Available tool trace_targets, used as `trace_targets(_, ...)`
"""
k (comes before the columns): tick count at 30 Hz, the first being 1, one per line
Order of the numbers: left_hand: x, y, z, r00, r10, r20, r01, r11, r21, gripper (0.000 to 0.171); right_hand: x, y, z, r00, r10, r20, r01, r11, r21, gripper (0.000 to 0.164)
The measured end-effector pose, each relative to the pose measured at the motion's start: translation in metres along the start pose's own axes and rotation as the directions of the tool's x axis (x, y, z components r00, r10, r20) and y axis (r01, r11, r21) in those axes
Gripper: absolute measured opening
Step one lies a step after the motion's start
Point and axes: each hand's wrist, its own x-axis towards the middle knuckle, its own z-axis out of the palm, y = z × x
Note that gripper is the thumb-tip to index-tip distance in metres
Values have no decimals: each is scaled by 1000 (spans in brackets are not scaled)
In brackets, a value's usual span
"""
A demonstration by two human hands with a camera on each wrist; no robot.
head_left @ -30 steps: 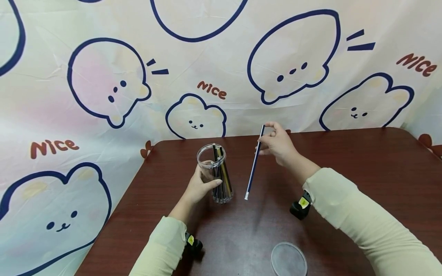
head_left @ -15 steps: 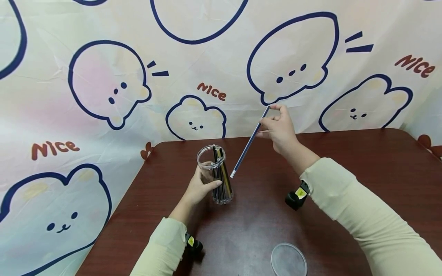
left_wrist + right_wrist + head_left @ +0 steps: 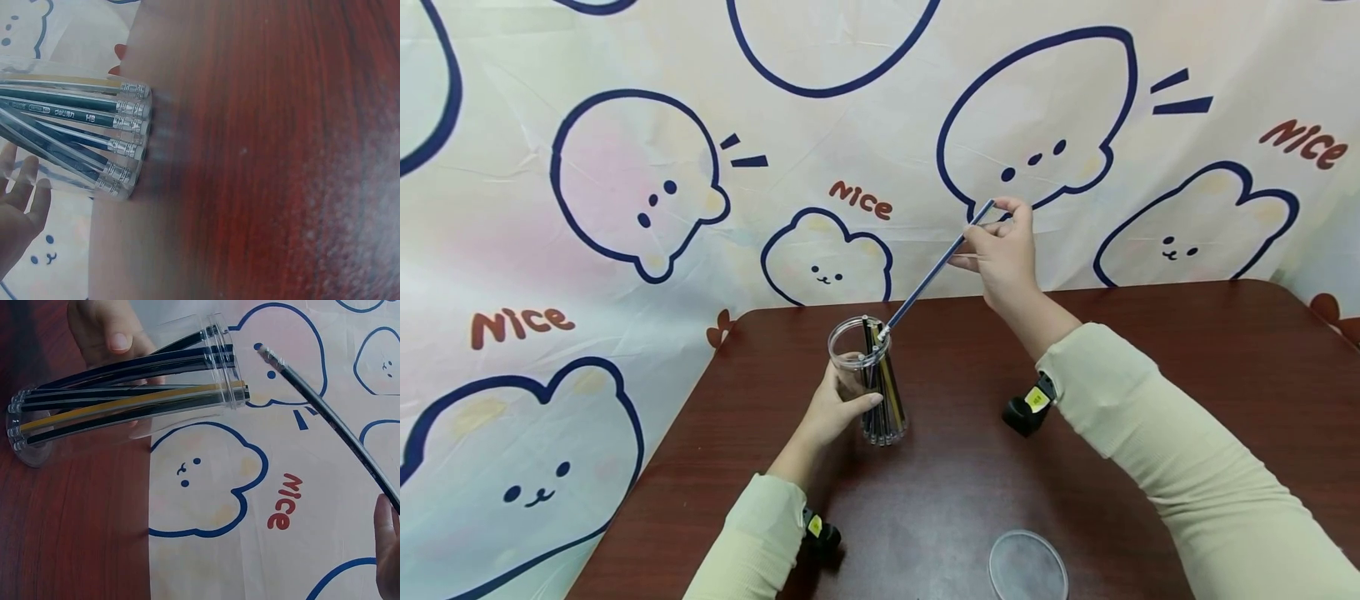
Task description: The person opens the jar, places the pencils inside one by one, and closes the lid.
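My left hand [image 3: 835,407] grips a clear plastic jar [image 3: 847,340] that holds several pencils [image 3: 887,398], dark ones and a yellow one. In the left wrist view the metal ferrules of these pencils [image 3: 131,124] sit at the jar's bottom. High to the right of the jar, my right hand [image 3: 1009,254] pinches a blue striped pencil [image 3: 936,268] near its upper end. The pencil slants down to the left, its ferrule end at the jar's mouth. In the right wrist view that pencil [image 3: 331,419] stands just outside the rim, apart from it.
A round clear lid [image 3: 1027,567] lies on the dark red-brown table [image 3: 940,500] near its front. Behind the table hangs a cloth [image 3: 700,50] with cartoon bears. Each wrist wears a small black camera, like the right one [image 3: 1028,410].
My right hand has risen and carried the pencil up and to the left, tilting it until its ferrule end came to the jar's mouth. The left hand and jar have stayed put.
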Motion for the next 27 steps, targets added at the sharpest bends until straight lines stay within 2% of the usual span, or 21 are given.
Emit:
trace_targets(8,-1,1,0,1000,-28,-3,28,1000,9,63,3,6,13,993,-115,-33,114,993,-18,42)
trace_targets(17,-1,2,0,1000,-27,8,27,1000,12,63,0,11,24,965,-252,73,258,961,-103,43)
trace_targets(22,0,2,-1,998,-52,19,52,999,10,63,-6,10,31,937,-319,141,340,924,-173,43)
trace_targets(27,0,5,-2,997,-77,21,76,996,36,65,-11,9,38,881,-415,229,464,854,-238,43)
